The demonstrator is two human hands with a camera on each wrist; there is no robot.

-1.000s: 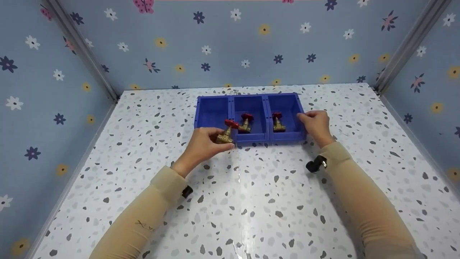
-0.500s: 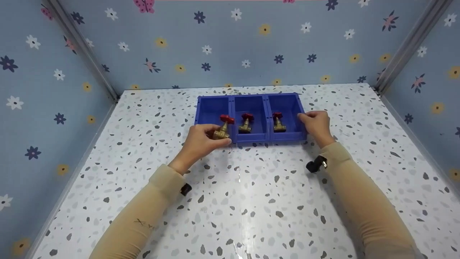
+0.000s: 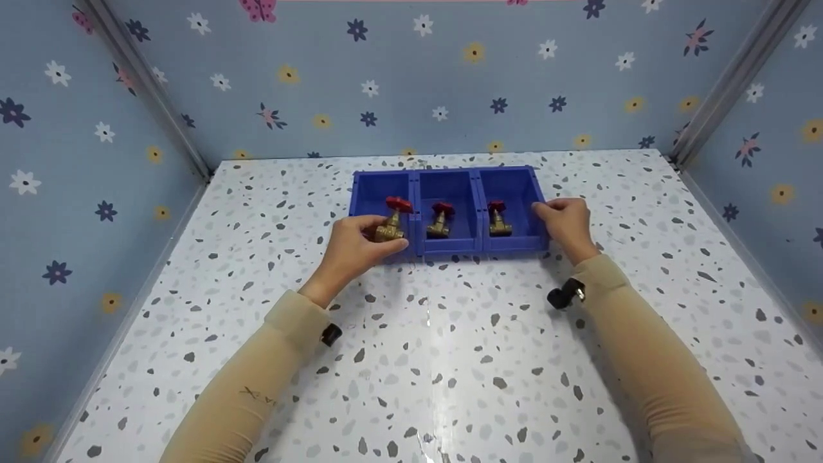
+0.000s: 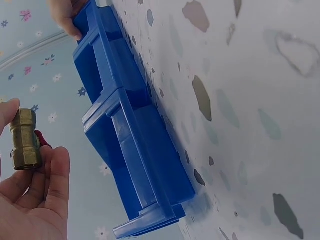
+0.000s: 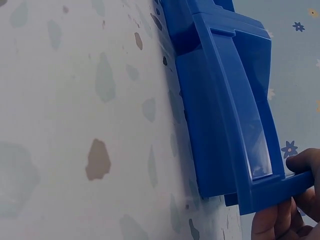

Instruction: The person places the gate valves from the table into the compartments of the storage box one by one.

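My left hand pinches a brass valve with a red handwheel, held at the front of the leftmost compartment of a blue three-part bin. In the left wrist view the valve's brass body sits between thumb and fingers, raised above the bin's front lip. A second valve stands in the middle compartment, and a third valve in the right one. My right hand grips the bin's right side wall, thumb on one side and fingers on the other, as the right wrist view shows.
The bin stands on a white speckled table toward its back edge. A flowered back wall rises behind it, with side walls left and right. A small black device is at the right cuff, another black device at the left.
My left hand has moved the valve up and to the left, from the divider beside the middle compartment to the front of the left compartment. The right hand has stayed on the bin.
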